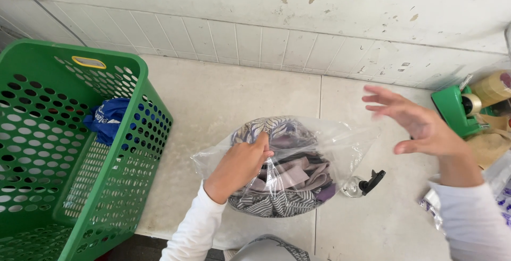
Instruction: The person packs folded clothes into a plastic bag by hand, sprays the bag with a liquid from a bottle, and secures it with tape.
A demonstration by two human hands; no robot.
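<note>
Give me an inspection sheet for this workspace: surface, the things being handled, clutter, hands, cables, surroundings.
Surface: pale stone counter, stained, with a seam.
Job's things: clear plastic bag stuffed with folded grey, purple and striped cloth.
Clutter: green perforated plastic laundry basket holding a blue cloth; green tape dispenser with a brown tape roll; black-topped spray nozzle beside the bag.
Hands: left hand grips the bag's top; right hand open in the air, apart from the bag.
Cables: thin dark line on the wall, kind unclear.
Surroundings: white tiled wall with chipped paint above.
</note>
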